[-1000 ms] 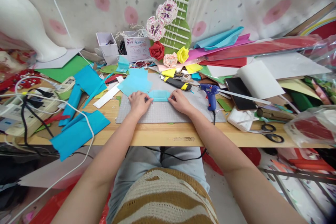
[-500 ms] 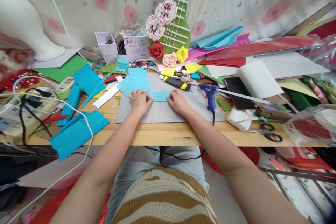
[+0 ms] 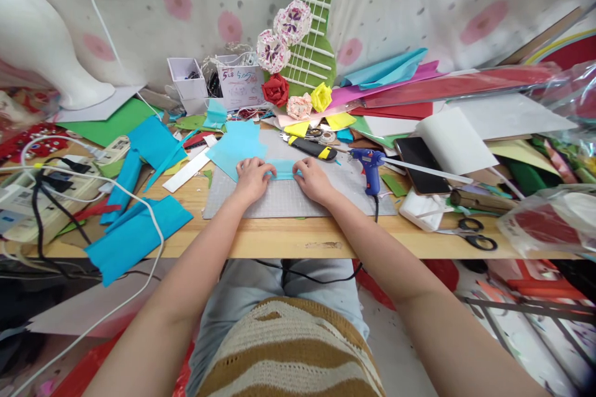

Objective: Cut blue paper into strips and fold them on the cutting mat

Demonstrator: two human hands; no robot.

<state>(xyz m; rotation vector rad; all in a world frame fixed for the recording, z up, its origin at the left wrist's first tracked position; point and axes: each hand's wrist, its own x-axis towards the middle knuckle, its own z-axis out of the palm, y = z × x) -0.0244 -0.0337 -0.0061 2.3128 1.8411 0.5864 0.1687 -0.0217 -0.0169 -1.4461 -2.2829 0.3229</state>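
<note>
Grey mat (image 3: 279,206) underlies the work, presumably protecting the tabletop. Left hand (image 3: 250,180) and right hand (image 3: 315,181), fingers curled, pinch opposite ends of blue strip (image 3: 284,170) lying across it, apparently keeping it straight. Utility knife (image 3: 311,147) lies just beyond.

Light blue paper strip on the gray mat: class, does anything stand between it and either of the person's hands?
Nothing visible does. The left hand touches one end of the light blue paper strip, the right hand the other. The utility knife lies beyond the strip and the glue gun to the right, neither in between.
</note>
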